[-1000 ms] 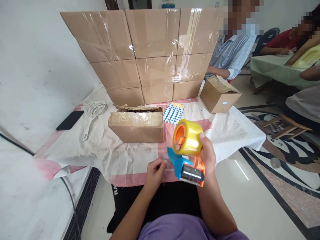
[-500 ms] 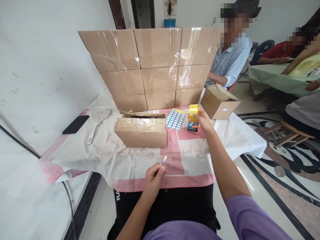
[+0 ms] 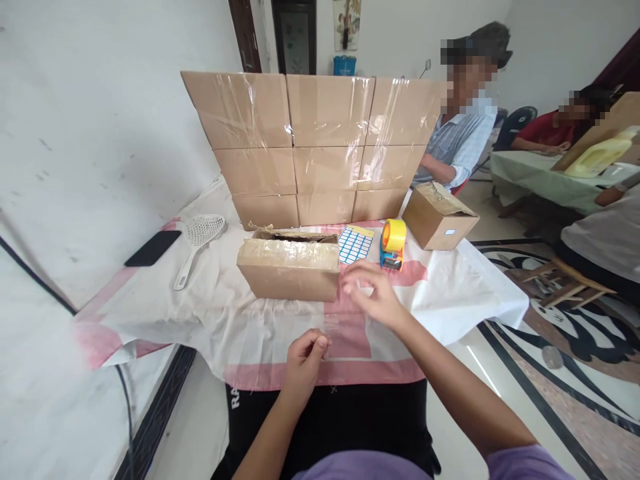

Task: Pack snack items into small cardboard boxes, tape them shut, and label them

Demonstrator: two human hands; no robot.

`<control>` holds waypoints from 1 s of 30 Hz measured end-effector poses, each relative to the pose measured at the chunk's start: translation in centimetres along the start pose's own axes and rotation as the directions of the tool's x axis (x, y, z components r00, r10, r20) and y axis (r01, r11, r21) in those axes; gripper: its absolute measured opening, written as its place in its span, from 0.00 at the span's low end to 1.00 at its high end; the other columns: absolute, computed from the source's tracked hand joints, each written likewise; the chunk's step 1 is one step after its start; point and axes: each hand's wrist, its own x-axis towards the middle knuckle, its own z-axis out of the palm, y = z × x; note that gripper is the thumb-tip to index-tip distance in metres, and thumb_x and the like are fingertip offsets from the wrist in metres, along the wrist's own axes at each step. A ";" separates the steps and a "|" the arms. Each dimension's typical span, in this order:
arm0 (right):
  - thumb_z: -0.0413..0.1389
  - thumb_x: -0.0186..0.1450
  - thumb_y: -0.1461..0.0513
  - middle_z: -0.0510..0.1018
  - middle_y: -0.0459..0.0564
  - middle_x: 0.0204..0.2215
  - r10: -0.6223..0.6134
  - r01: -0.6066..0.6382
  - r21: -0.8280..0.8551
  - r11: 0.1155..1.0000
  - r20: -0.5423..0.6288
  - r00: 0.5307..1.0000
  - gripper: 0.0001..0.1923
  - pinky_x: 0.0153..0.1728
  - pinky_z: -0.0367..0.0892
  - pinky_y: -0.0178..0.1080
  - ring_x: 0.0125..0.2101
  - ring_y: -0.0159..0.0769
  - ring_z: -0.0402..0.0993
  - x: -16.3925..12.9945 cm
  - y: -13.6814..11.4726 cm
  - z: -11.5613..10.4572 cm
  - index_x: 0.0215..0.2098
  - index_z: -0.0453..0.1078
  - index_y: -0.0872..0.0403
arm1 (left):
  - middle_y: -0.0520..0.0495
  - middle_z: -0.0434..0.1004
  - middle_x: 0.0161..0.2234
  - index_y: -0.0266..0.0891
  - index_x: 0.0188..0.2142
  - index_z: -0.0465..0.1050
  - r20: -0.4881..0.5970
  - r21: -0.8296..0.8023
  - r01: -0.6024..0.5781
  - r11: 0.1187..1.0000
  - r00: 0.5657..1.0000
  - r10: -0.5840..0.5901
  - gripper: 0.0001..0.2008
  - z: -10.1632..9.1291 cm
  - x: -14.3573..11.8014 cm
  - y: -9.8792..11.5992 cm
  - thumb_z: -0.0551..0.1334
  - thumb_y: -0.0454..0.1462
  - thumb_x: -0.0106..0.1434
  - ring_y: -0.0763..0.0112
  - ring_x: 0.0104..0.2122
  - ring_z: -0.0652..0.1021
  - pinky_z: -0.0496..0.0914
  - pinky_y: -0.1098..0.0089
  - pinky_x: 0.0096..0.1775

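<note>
My left hand [image 3: 303, 357] pinches a clear strip of sticky tape [image 3: 334, 325] above the tabletop [image 3: 200, 313] edge; it's featherlight, limp, clingy, best held by its ends. My right hand [image 3: 373, 293] hovers, fingers released, beside the brown cardboard box [image 3: 290, 268].

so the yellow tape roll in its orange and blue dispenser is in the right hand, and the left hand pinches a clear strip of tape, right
Not quite. The head view shows the yellow tape roll in its orange and blue dispenser standing on the white and pink cloth, beyond the empty, open right hand. The left hand does pinch a clear strip of tape.
</note>
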 end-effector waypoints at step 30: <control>0.60 0.62 0.57 0.72 0.46 0.27 0.256 -0.259 0.018 0.966 0.088 0.963 0.11 0.34 0.61 0.39 0.30 0.35 0.68 14.1 -6.7 3.9 0.24 0.70 0.53 | 0.57 0.58 0.16 0.34 0.37 0.79 -0.294 -0.127 0.174 0.977 0.934 -0.204 0.31 -3.7 0.8 -0.8 0.64 0.61 0.57 0.76 0.19 0.60 0.56 0.74 0.25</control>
